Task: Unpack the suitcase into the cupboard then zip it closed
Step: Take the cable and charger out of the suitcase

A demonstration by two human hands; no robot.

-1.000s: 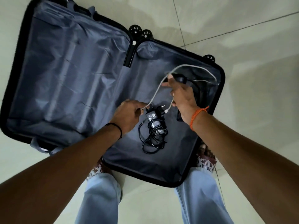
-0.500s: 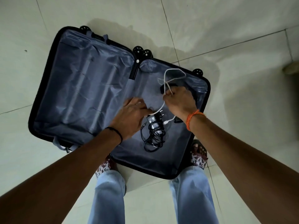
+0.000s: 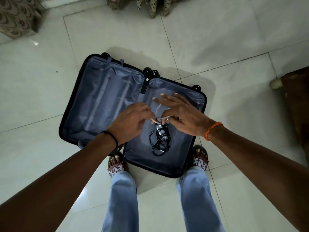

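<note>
An open black suitcase with grey-blue lining lies flat on the tiled floor, both halves facing up. In its right half lies a black charger with a coiled black cable. Above the charger, my left hand pinches a bunched white cable with curled fingers. My right hand holds the cable's other end under its thumb and lower fingers, while its upper fingers stretch straight out. A loop of the cable shows between the two hands. The left half of the suitcase holds nothing I can see.
My feet in patterned sandals stand at the suitcase's near edge. Patterned curtains hang at the top, with patterned fabric at the top left. Dark wooden furniture stands on the right.
The view has pulled up and away from the suitcase. The long white cable has been gathered into a small bunch between my hands, and my right hand's upper fingers have spread out.
</note>
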